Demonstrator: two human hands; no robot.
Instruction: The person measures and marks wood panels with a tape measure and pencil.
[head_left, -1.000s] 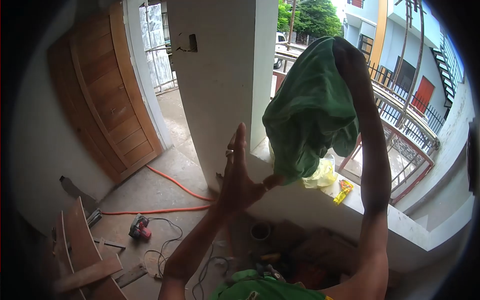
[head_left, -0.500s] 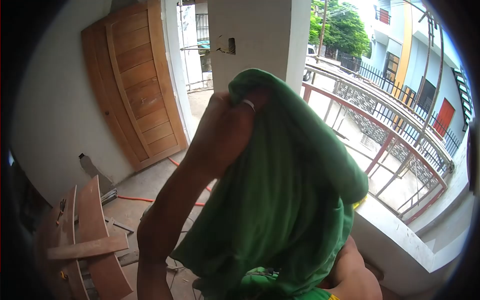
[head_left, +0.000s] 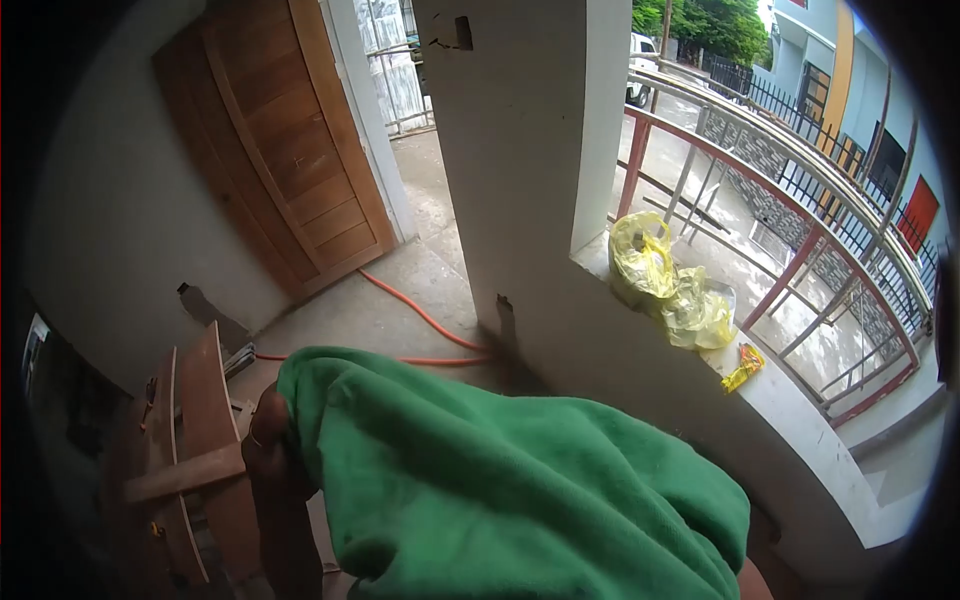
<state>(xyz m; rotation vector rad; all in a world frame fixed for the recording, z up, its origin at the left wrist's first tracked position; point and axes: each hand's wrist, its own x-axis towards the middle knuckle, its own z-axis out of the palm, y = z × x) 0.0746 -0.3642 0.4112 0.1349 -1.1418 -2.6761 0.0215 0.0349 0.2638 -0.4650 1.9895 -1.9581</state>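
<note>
A large green cloth [head_left: 520, 470], soft and folded like a garment, spreads across the lower middle of the view. My left hand [head_left: 268, 435] is closed on its upper left corner, and a ring shows on one finger. The cloth's right end is bunched up near the lower right. A little skin of my right arm [head_left: 757, 582] shows below that end. My right hand itself is hidden behind the fabric, so its fingers cannot be seen.
Wooden boards [head_left: 205, 460] lie at the lower left. An orange hose [head_left: 425, 315] crosses the floor near a wooden door [head_left: 290, 150]. Yellow plastic bags [head_left: 650, 260] and a small yellow-red packet [head_left: 743, 369] sit on the ledge [head_left: 800, 430], beside a metal railing [head_left: 760, 185].
The cloth has come down from in front of the wall and spread out sideways. My left hand has moved down and left with it. The bags on the ledge have come into view.
</note>
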